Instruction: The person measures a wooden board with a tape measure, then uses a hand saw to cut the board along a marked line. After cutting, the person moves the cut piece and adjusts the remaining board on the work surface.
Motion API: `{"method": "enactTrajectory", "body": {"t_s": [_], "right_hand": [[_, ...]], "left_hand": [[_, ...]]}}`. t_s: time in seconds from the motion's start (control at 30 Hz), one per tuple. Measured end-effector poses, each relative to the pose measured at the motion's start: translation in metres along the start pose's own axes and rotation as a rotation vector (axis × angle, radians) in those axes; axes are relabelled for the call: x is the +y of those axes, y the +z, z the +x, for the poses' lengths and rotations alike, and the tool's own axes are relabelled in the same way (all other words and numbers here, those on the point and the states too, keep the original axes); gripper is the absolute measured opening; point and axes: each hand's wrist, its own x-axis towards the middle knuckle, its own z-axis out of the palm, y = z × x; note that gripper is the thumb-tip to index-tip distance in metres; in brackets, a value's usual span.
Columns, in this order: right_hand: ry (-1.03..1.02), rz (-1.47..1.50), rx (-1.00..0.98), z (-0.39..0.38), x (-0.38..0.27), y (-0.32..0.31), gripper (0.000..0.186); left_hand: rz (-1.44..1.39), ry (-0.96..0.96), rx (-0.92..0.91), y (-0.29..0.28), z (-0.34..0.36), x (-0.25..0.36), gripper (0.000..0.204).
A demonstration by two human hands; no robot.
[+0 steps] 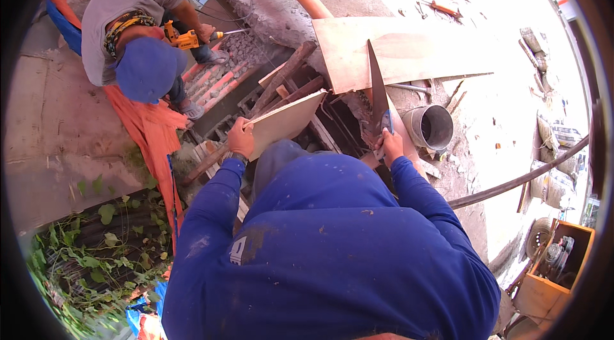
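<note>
My left hand [241, 139] is closed on the near left edge of a pale plywood board [291, 117], which slants up to the right over a gap with timbers. In my right hand [389, 146] is a handsaw [378, 87], its fingers wrapped round the blue-and-grey handle. The dark blade points away from me, and its tip overlaps a larger plywood sheet [345, 46] in the view. Between the saw and the held board there is a visible space. My body hides the board's lower part.
At left a co-worker [150, 68] bends over rubble with a yellow power drill [184, 39]. A grey bucket [428, 128] lies right of the saw. A hose [521, 177] crosses the right side, near sacks [553, 186] and an orange box [543, 289]. Orange cloth [150, 142] hangs at left.
</note>
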Motion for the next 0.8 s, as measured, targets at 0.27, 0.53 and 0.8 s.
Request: {"method": "enactTrajectory", "body": {"t_s": [0.27,0.53,0.8], "right_hand": [[-0.191,0.236,0.142,-0.025,-0.006,0.022,0.022],[-0.405,0.095,0.638,0.04,-0.028,-0.001,0.019],[-0.754,-0.254,0.736,0.083,-0.107,-0.025,0.064]], "left_hand": [[-0.008,-0.009,-0.038,-0.02,0.014,0.037,0.011],[-0.022,0.107,-0.101,-0.016,-0.026,0.029,0.012],[-0.065,0.157,-0.131,-0.023,-0.029,0.026,0.012]]}}
